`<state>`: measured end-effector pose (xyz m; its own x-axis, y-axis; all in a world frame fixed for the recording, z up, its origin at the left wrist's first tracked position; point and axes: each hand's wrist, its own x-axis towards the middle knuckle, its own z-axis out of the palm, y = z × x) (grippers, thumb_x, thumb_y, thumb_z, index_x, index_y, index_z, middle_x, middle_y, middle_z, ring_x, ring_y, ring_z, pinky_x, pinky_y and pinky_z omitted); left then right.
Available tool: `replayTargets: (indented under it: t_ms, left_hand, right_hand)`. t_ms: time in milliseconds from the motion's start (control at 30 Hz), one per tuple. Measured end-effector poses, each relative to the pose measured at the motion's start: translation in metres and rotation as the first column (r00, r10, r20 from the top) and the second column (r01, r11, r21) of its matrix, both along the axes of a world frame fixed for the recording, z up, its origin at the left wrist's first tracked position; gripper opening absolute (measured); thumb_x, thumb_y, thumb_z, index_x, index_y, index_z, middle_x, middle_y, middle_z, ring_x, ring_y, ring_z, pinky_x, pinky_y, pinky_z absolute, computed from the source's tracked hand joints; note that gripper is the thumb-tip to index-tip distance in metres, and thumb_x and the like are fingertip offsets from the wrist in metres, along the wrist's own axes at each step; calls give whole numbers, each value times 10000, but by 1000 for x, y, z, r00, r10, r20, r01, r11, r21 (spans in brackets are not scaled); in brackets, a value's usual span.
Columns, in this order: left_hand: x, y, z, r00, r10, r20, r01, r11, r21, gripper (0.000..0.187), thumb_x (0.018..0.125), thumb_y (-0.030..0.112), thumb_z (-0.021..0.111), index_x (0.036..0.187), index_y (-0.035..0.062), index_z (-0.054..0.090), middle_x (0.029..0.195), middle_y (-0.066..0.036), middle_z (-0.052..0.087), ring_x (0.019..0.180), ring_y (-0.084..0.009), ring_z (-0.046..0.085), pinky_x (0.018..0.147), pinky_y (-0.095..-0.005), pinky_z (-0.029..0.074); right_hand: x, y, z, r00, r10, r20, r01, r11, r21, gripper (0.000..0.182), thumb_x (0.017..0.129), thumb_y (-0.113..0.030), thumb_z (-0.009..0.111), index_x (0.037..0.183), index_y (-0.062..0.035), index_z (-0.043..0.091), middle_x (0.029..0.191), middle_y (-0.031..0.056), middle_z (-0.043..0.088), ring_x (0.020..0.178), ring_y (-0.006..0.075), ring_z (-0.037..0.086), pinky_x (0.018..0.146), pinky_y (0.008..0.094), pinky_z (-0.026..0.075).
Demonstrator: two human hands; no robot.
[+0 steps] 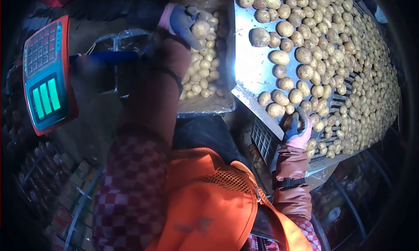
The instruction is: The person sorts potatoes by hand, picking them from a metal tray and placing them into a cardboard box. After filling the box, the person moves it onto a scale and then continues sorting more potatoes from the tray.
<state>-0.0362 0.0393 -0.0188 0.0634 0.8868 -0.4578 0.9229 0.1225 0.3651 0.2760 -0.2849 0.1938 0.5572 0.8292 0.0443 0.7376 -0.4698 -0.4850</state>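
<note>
My left hand (182,25), in a blue glove with a pink cuff, is above a plastic-lined box (203,106) of small potatoes. Its fingers curl around a larger potato (200,29), which hides some of those beneath. At the near edge of the metal sorting table (246,61), my right hand (298,128) wears a similar glove. Its fingers are bent round a potato (289,121) that is partly hidden and in shadow. Loose potatoes (304,72) lie close beyond the right hand.
A scale with a lit green display (46,98) stands at the left. Many potatoes (366,98) cover the table's slatted right side. A dark plastic crate (263,139) sits below the table's edge. Cartons (72,194) are low at the left.
</note>
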Motion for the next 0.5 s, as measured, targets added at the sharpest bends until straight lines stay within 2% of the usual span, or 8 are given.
replayTargets:
  t_ms: [33,133,200,267,333,367,467,500]
  left_hand:
    - [-1,1,0,1000,-17,-5,17,1000,-4,358,921,267,518,1200,71,628,1218,-190,618,1145,-354,584,995,-409,458]
    - [-6,5,2,999,-43,7,43,999,-8,386,914,306,529,1209,75,625,1226,-189,618,1154,-354,582,998,-406,457]
    - [-10,5,3,998,-55,14,56,998,-11,406,910,331,537,1214,77,622,1231,-189,618,1160,-354,580,999,-404,456]
    - [-13,8,0,998,-59,24,60,998,-21,426,905,357,544,1220,79,620,1236,-188,618,1166,-354,579,1001,-402,456]
    - [-11,12,-5,998,-57,39,59,998,-33,447,901,382,552,1225,82,618,1242,-188,618,1171,-354,578,1002,-400,455]
    - [-12,14,-7,998,-53,43,55,998,-34,458,898,395,556,1228,83,617,1244,-188,618,1174,-353,577,1003,-399,455]
    - [-13,12,-21,997,-17,78,17,1000,-2,492,891,433,567,1237,86,613,1252,-187,618,1183,-353,575,1005,-396,454]
    - [-14,9,-29,994,10,106,-13,999,33,503,889,446,571,1240,87,612,1255,-187,618,1186,-353,575,1006,-396,454]
  right_hand:
    - [-1,0,0,1000,-13,-2,13,1000,28,366,909,-337,556,978,0,680,717,132,625,633,284,595,613,380,462]
    - [4,-11,-4,999,-39,24,41,996,-85,291,910,-199,627,1112,3,682,1105,175,666,1047,309,619,964,404,462]
    - [6,-7,2,994,-77,-75,64,983,-171,292,910,-195,623,1109,10,680,1098,179,664,1038,314,619,960,405,462]
    - [5,-4,2,995,-70,-65,60,988,-144,293,910,-225,613,1080,2,685,1043,183,665,985,317,627,908,409,471]
    - [4,-8,-8,998,-26,58,26,1000,-3,308,910,-290,598,1024,-21,697,942,188,668,887,317,642,807,417,489]
    - [4,-9,-9,996,-29,81,30,1000,-10,315,909,-292,601,1030,-16,695,938,186,668,872,314,644,793,415,492]
    - [5,-6,-4,999,-34,-26,32,998,-47,328,907,-298,608,1047,-15,695,955,184,672,888,316,648,811,417,495]
    - [5,-12,-10,997,-39,61,38,999,21,318,905,-283,618,1059,-16,695,990,181,672,918,320,646,838,415,496]
